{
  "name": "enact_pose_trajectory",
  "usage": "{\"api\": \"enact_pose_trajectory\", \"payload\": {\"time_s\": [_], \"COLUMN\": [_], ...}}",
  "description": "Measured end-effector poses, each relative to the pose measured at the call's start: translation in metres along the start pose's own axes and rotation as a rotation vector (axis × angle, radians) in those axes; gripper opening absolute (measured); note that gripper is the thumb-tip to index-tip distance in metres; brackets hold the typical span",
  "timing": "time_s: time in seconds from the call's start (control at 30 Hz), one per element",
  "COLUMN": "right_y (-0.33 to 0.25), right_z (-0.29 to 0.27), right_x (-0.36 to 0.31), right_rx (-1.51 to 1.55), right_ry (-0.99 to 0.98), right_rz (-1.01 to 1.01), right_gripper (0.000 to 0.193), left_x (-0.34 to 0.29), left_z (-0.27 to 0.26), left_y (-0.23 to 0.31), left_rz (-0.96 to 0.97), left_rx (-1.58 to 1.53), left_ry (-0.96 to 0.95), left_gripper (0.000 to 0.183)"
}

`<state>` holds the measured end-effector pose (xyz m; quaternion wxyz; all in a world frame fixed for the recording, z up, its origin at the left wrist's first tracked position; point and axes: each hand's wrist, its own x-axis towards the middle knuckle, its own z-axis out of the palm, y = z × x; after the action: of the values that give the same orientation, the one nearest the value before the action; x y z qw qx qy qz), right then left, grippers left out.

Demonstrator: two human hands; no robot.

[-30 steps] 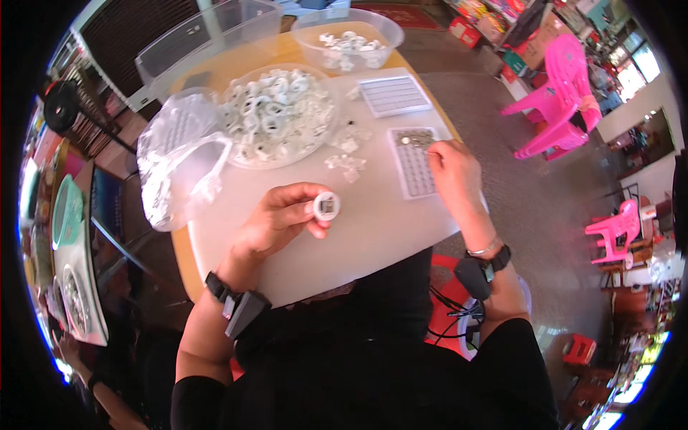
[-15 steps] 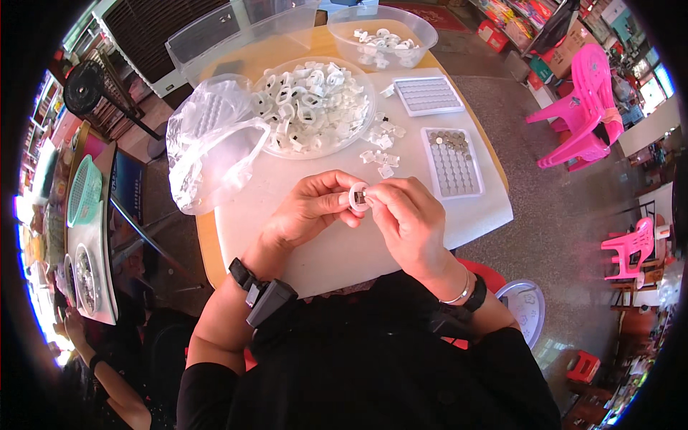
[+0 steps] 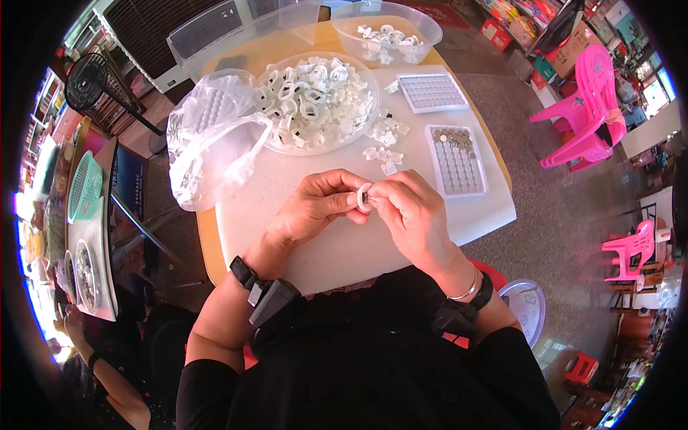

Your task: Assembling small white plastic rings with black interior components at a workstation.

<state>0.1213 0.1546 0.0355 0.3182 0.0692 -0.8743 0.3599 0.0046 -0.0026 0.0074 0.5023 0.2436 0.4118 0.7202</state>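
Over the near part of the table, my left hand (image 3: 319, 204) pinches a small white plastic ring (image 3: 362, 196) with a dark part inside. My right hand (image 3: 414, 218) is closed at the ring's right side, thumb and forefinger pressed together against it; whatever lies between those fingertips is hidden. Beyond the hands, small clear plastic pieces (image 3: 383, 155) lie loose on the white sheet (image 3: 308, 261). To their right is a white tray (image 3: 461, 185) of round pockets, its far rows filled with button-shaped metal discs (image 3: 454, 136).
A wide clear bowl (image 3: 374, 107) heaped with white rings and clear pieces stands beyond my left hand, beside a plastic bag (image 3: 215, 154). Farther back are a second pocketed tray (image 3: 432, 93), an oval tub (image 3: 423, 54) and a clear bin (image 3: 251, 36). Pink chairs (image 3: 591, 107) stand right.
The ring has turned from facing me to nearly edge-on between my fingertips. Both hands stay in almost the same place, and the view has shifted slightly.
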Motion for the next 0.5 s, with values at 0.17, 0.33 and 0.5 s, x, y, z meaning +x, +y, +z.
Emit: {"api": "enact_pose_trajectory", "payload": {"time_s": [0.17,0.33,0.5], "right_y": [0.0012,0.0004,0.0022], "right_z": [-0.0048,-0.0059,-0.0086], "right_x": [0.001,0.0021,0.0035], "right_rx": [0.095,0.336,0.386], "right_ry": [-0.078,-0.111,-0.173], "right_rz": [0.175,0.376,0.46], "right_gripper": [0.013,0.008,0.008], "left_x": [0.0009,-0.0004,-0.0004], "left_z": [-0.0006,-0.0004,-0.0008], "left_y": [-0.0011,-0.0014,-0.0016], "left_rz": [-0.005,-0.025,-0.055], "left_rx": [0.01,0.03,0.085], "left_ry": [0.007,0.005,0.011], "left_gripper": [0.026,0.027,0.028]}}
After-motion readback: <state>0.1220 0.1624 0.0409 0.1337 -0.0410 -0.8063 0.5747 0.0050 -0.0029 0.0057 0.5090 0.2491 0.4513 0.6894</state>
